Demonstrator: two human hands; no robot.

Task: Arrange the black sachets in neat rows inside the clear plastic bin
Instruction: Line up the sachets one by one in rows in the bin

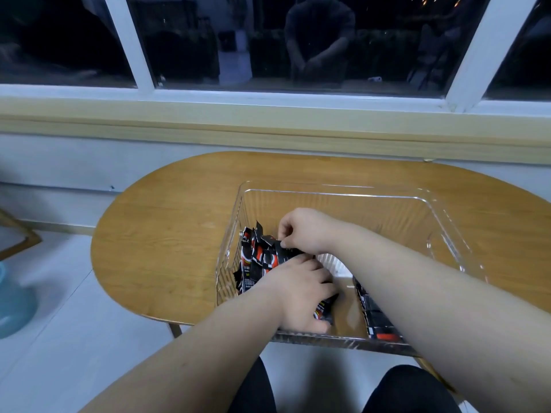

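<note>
A clear plastic bin [337, 192] stands on the oval wooden table [167, 234]. Several black sachets [258, 259] with red and white print stand bunched against the bin's left wall. My left hand [301, 293] lies over the near part of that bunch, fingers curled round some sachets. My right hand [301, 231] reaches across from the right and pinches the top edge of a sachet in the bunch. Another row of black sachets [377, 317] lies near the bin's front right, partly hidden under my right forearm.
The bin's back and right parts hold no sachets. The table's left half is bare wood. A window sill [268, 120] and dark window run behind the table. A light blue object [12, 302] sits on the floor at left. My knees show below the table edge.
</note>
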